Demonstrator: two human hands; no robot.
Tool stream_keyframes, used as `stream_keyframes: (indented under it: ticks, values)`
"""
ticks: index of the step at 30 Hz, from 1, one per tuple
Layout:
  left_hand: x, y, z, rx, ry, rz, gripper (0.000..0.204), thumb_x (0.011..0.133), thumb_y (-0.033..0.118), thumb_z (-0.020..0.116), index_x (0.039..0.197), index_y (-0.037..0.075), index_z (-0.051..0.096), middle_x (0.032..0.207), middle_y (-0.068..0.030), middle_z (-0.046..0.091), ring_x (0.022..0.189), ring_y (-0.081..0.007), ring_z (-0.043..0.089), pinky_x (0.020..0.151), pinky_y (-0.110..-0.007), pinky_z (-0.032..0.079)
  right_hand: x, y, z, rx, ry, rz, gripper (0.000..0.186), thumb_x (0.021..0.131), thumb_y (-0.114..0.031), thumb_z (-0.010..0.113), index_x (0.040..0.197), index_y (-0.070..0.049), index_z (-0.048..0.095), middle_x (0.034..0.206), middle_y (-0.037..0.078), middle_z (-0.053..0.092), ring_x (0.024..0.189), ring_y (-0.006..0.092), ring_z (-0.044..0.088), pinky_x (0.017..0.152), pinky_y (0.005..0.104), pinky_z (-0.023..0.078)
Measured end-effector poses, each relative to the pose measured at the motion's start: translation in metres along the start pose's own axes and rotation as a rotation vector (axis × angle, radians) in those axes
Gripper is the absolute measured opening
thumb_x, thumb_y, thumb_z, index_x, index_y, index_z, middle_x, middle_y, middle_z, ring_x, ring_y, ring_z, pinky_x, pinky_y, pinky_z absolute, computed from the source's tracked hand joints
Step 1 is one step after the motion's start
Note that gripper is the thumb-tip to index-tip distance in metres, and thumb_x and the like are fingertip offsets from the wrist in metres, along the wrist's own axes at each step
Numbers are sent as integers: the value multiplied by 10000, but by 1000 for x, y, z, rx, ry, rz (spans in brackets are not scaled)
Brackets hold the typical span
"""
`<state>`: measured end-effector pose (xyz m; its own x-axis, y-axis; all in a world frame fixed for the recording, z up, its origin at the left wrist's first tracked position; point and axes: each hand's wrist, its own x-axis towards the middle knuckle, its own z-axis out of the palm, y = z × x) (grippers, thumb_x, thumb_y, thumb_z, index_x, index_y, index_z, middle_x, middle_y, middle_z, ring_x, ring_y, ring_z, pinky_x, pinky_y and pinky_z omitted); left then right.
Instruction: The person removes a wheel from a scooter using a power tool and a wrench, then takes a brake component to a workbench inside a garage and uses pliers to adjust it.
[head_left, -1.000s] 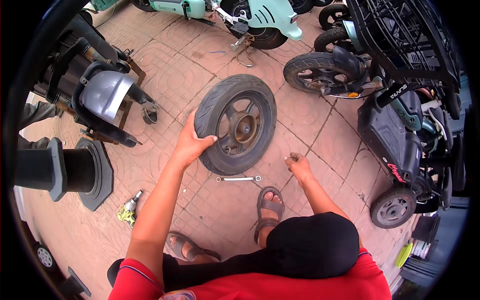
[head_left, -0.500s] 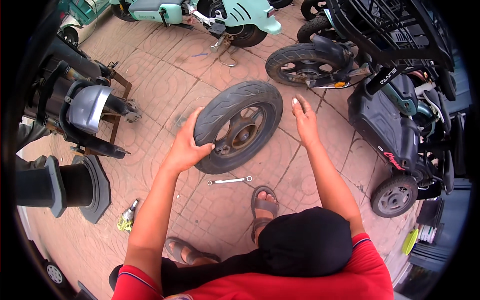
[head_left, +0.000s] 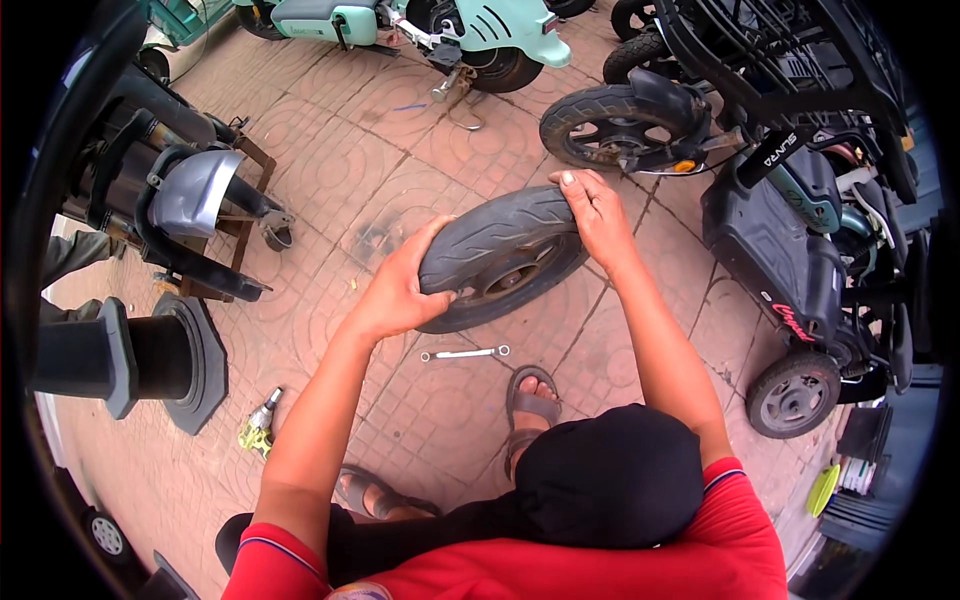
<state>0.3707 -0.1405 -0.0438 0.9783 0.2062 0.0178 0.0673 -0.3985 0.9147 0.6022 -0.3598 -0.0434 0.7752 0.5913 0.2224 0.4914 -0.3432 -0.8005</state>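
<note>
Both hands are on a black scooter wheel (head_left: 500, 234), a treaded tyre on a dark, rusty-hubbed rim. The wheel is tilted, its tread turned up and its spoked side partly facing me. My left hand (head_left: 398, 290) grips the tyre's left side, thumb over the near sidewall and fingers behind. My right hand (head_left: 597, 215) holds the upper right of the tyre, thumb along the top. A silver double-ended ring wrench (head_left: 465, 353) lies on the paving just nearer to me than the wheel. Left of my left forearm lies a yellow-green power tool (head_left: 259, 428).
A mint-green scooter (head_left: 490, 40) stands at the back. On the right are a dark scooter (head_left: 770, 230) with a basket and another front wheel (head_left: 625, 125). At left are a silver-fendered machine (head_left: 195, 195) and a black post with an octagonal base (head_left: 200, 365).
My right hand has come from beside the wheel onto the tyre's upper right. The wheel has tilted, showing more tread and less of its side, with my left hand still on it.
</note>
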Motion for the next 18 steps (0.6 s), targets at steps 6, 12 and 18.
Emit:
stream_keyframes:
  ticks: [6,12,18]
  values:
    - [6,-6,7,54,83,2,882,699,169,894,1487,52,514,1398,-192,632,1327,-325,606,1119,-406,460,6,9,-11,-31,-108,69,576,1076,-524,524,1048,13,730,947,198,693,949,351,687,892,409,507]
    - [6,-1,7,69,98,-107,725,690,266,956,1284,22,619,1177,-126,699,1111,-279,674,980,-392,520,-7,10,-12,-57,-122,128,591,1080,-519,500,985,15,734,814,221,693,818,370,695,795,434,518]
    - [2,6,16,189,116,2,671,677,308,951,1202,16,653,1092,-156,704,1032,-323,692,912,-407,534,-32,8,-15,-13,60,92,548,1097,-411,482,938,38,752,799,236,711,778,352,715,746,419,526]
